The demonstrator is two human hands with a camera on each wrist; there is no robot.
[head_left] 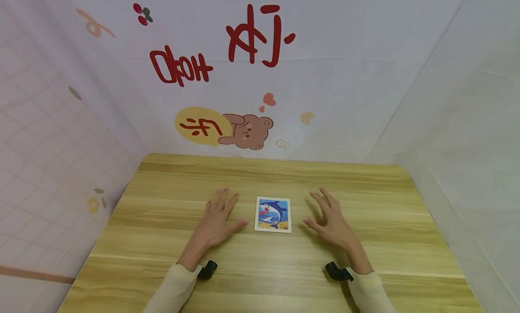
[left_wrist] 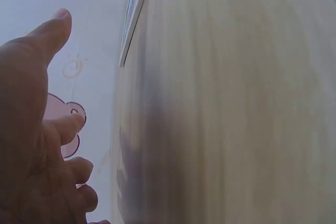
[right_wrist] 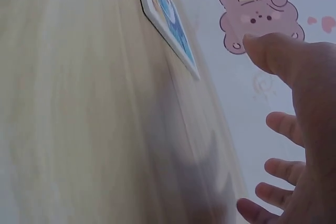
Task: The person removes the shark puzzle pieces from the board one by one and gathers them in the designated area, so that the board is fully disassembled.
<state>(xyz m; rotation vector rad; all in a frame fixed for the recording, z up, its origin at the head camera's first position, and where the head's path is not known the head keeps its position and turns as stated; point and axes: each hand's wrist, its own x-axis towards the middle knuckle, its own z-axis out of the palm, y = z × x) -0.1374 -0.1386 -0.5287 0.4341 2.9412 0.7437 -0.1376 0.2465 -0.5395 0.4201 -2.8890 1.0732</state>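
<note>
A: How do the fingers lie?

B: On both sides they are straight and spread, holding nothing. The left hand (head_left: pixel 217 222) rests flat just left of the small white-bordered square picture card with a blue shark (head_left: pixel 273 214); the right hand (head_left: pixel 331 222) hovers or rests just right of it. Neither touches it.

A: And the step?

B: I judge it a start, the card untouched. Lifting it would call for a fingertip under its thin, flat edge.

A: The surroundings?

B: The card lies flat mid-way across the smooth, pale, wood-grain table (head_left: pixel 162 240). Beyond the card hangs a white cloth backdrop with a brown cartoon bear (head_left: pixel 248 131).
</note>
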